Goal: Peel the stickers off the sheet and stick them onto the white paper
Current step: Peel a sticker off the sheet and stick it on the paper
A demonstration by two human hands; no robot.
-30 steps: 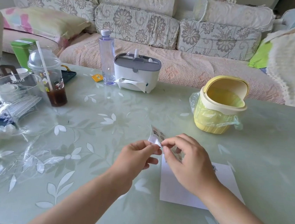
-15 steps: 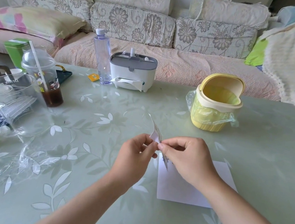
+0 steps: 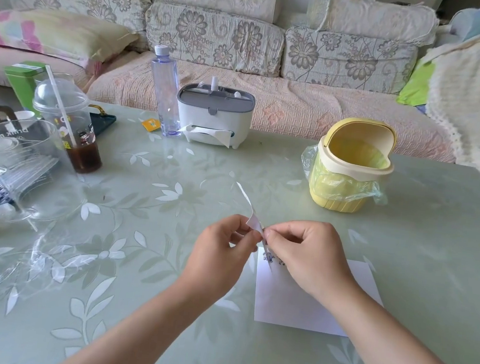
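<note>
A small white sticker sheet (image 3: pixel 251 217) is held up above the table, seen almost edge-on, its top curling away to the upper left. My left hand (image 3: pixel 222 251) pinches its lower edge between thumb and fingers. My right hand (image 3: pixel 308 255) pinches at the same spot from the right, fingertips nearly meeting the left thumb. Whether a sticker is lifted there I cannot tell. Under my right hand the white paper (image 3: pixel 302 305) lies flat on the green glass table (image 3: pixel 163 263), with small printed stickers (image 3: pixel 270 257) showing near its upper left corner.
A yellow mini bin (image 3: pixel 351 167) with a plastic liner stands back right. A tissue box (image 3: pixel 213 116) and a water bottle (image 3: pixel 165 92) stand at the back. A lidded drink cup (image 3: pixel 68 126), glass jug (image 3: pixel 16 168) and clear plastic wrap (image 3: pixel 16 246) crowd the left side.
The sticker sheet has turned from facing me to nearly edge-on and curled upward. Both hands stay pinched together at its lower edge, in the same place over the paper.
</note>
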